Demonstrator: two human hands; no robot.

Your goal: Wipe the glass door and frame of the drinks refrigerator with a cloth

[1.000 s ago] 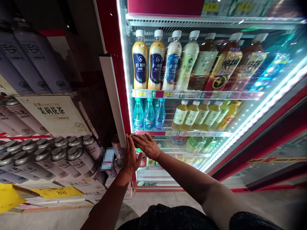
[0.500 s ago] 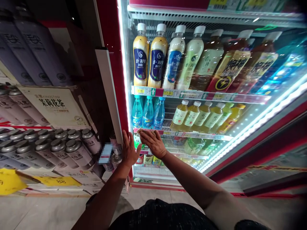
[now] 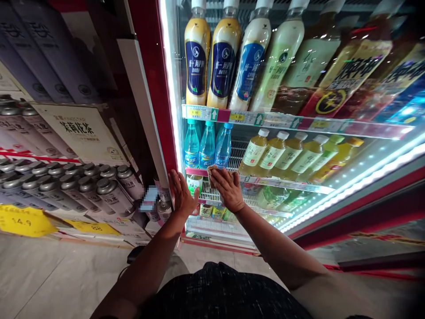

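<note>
A brownish cloth [image 3: 211, 176] lies under the fingers of my right hand [image 3: 229, 190], which presses it flat against the glass front of a lit drinks fridge. Only the cloth's edge shows past my fingertips. To the left, my left hand [image 3: 183, 195] rests with fingers stretched and thumb apart at the red door frame [image 3: 156, 88], beside the long pale handle [image 3: 146, 97]. Behind the glass, blue bottles [image 3: 206, 148] stand just above both hands. A green-labelled bottle [image 3: 194, 184] shows between them.
Large milk tea bottles [image 3: 195, 62] and other drinks fill the upper fridge shelf, and smaller tea bottles [image 3: 255, 153] the one below. Silver-topped cans [image 3: 109, 190] stand on the left shelves, with yellow price tags [image 3: 26, 220] below. Grey floor tiles [image 3: 49, 270] lie underneath.
My right hand has slid to the right across the glass with the cloth, away from my left hand. My left hand stays by the door frame. The view has shifted and come closer.
</note>
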